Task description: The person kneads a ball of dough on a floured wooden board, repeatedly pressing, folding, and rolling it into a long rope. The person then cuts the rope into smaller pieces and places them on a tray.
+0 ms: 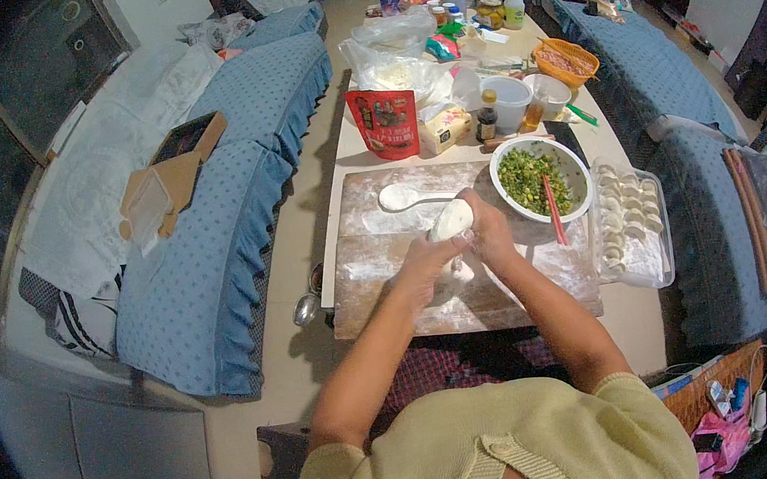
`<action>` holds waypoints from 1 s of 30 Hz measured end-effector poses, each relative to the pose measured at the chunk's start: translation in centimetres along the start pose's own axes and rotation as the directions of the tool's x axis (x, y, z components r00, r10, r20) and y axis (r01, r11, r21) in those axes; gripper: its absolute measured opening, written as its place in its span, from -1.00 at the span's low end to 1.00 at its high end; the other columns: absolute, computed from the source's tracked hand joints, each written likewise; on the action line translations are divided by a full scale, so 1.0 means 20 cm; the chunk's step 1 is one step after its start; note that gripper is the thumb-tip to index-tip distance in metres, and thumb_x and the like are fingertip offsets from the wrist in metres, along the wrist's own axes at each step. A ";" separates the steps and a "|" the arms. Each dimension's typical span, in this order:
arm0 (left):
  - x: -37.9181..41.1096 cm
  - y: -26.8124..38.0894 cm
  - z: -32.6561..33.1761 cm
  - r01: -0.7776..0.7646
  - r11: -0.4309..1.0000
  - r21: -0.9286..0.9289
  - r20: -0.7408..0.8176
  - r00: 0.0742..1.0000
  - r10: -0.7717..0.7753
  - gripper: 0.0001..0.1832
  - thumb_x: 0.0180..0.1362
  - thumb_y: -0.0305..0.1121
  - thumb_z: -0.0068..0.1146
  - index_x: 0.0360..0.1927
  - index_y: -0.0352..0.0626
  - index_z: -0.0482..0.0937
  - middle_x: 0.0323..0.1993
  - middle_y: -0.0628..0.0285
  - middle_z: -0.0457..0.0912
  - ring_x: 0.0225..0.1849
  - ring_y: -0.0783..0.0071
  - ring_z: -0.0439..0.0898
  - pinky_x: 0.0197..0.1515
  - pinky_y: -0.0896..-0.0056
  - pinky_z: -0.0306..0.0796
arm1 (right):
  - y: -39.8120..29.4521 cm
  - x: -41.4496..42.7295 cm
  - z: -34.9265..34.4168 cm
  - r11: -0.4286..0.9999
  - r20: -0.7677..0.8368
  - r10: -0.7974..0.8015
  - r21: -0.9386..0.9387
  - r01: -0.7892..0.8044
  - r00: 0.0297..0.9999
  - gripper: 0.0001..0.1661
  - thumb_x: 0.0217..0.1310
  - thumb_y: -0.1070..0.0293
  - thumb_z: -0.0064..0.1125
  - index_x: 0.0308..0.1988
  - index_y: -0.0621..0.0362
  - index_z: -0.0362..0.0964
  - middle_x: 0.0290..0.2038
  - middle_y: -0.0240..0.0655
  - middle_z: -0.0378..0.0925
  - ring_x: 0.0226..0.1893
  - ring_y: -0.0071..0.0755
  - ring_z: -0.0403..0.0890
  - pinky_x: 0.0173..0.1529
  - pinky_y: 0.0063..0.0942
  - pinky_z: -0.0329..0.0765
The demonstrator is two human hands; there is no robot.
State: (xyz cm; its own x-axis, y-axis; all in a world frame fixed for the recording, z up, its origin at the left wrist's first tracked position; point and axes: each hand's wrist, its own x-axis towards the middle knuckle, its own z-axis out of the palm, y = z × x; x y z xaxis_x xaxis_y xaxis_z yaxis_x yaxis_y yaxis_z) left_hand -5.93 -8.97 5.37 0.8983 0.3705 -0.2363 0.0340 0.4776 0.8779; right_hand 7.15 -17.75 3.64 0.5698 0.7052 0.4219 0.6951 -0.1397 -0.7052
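Both of my hands hold a lump of white dough [452, 220] above a floured wooden board [374, 277]. My left hand [426, 263] grips it from the left and below, my right hand [485, 220] from the right. Under the hands more white dough [459, 272] shows, partly hidden; whether it joins the held lump I cannot tell. A white spoon [398, 197] lies on the board beyond my hands. To their right stands a white bowl [582, 173] of chopped green filling [528, 177] with red chopsticks [554, 210] in it. Rows of dumplings [629, 200] lie in a clear plastic tray [668, 260].
Beyond the board stand a red pouch [386, 123], a soft yellow pack [445, 129], a dark bottle [486, 117], plastic tubs [510, 95] and a flour bag [398, 77]. An orange basket [576, 72] holds pinkish food. Blue-covered sofas [201, 234] flank the table.
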 end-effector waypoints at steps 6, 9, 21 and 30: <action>0.04 -0.05 0.03 -0.119 0.991 0.057 0.010 0.993 0.119 -0.53 0.15 -0.27 0.32 0.07 -0.29 0.50 -0.15 0.16 0.65 -0.17 0.40 0.64 -0.13 0.33 0.54 | 0.27 -0.10 0.24 0.858 -0.083 0.187 0.498 -0.122 0.979 -0.55 -0.02 0.48 0.20 -0.04 0.21 0.39 -0.21 -0.20 0.61 -0.22 -0.32 0.63 -0.04 -0.35 0.55; 0.00 0.03 0.08 0.091 0.982 -0.168 0.214 0.975 -0.053 -0.56 0.17 -0.26 0.32 0.03 -0.30 0.52 -0.21 0.21 0.64 -0.27 0.48 0.61 -0.24 0.42 0.51 | 0.36 -0.07 0.24 0.791 -0.018 0.253 0.579 -0.197 0.967 -0.63 0.01 0.43 0.18 -0.09 0.18 0.42 -0.31 -0.17 0.63 -0.28 -0.23 0.66 -0.14 -0.32 0.56; 0.04 -0.06 0.05 0.025 0.995 -0.095 0.062 0.998 -0.019 -0.54 0.16 -0.29 0.31 0.09 -0.24 0.47 -0.16 0.16 0.65 -0.22 0.36 0.66 -0.20 0.35 0.57 | 0.26 -0.10 0.16 0.620 0.230 0.322 0.682 -0.388 0.918 -0.57 0.07 0.51 0.13 0.01 0.26 0.40 -0.22 -0.26 0.64 -0.30 -0.37 0.63 -0.17 -0.38 0.56; 0.09 -0.08 0.07 0.051 0.983 -0.175 0.030 0.998 -0.046 -0.63 0.12 -0.35 0.34 -0.02 -0.23 0.56 -0.26 0.23 0.66 -0.29 0.41 0.66 -0.24 0.37 0.57 | 0.22 -0.04 0.12 0.957 -0.229 -0.037 0.272 0.100 0.973 -0.53 -0.02 0.46 0.29 -0.03 0.16 0.40 -0.27 -0.15 0.62 -0.29 -0.06 0.64 -0.15 -0.18 0.54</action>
State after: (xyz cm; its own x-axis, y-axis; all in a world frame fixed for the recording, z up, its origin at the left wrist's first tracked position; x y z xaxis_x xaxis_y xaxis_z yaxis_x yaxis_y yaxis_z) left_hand -3.71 -10.09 4.16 0.9085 0.3238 -0.2642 0.0024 0.6282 0.7781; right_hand 8.73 -17.35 -1.13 0.6291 0.5319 0.5668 0.6030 0.1260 -0.7877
